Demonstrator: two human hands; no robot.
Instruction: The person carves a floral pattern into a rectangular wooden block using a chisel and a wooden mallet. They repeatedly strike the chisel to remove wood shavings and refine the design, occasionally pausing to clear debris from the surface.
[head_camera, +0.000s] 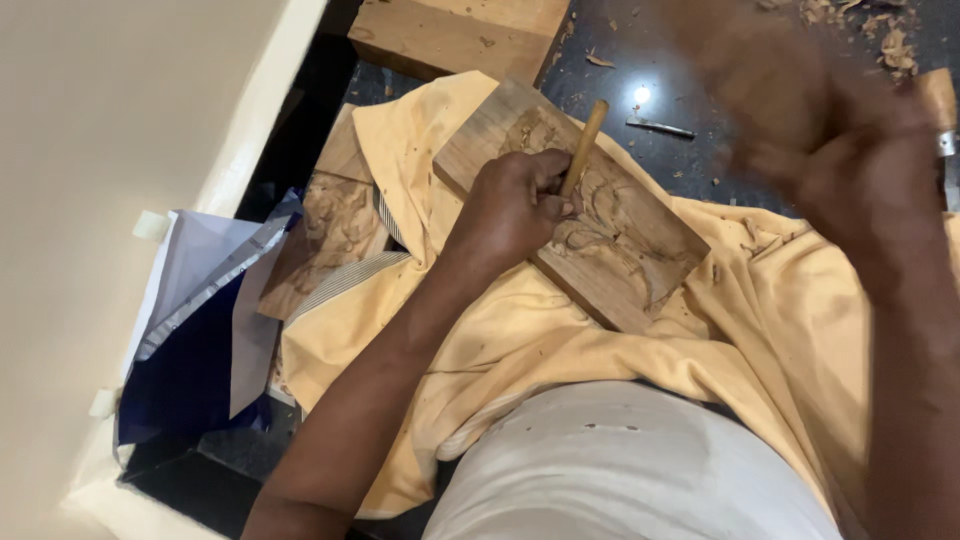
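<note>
A carved wooden panel (640, 250) lies tilted on a yellow cloth (520, 340) over my lap. My left hand (510, 205) grips a chisel with a light wooden handle (583, 140), its tip pressed into the carving. My right hand (860, 190) is raised at the upper right, blurred by motion, closed around a wooden mallet (760, 70) that is also blurred.
A thick wooden block (450, 35) lies at the top. A second carved panel (335, 230) sits left of the cloth. A metal tool (660, 127) and wood chips (880, 40) lie on the dark floor. Blue and white paper (200, 330) is beside a cream wall (120, 150).
</note>
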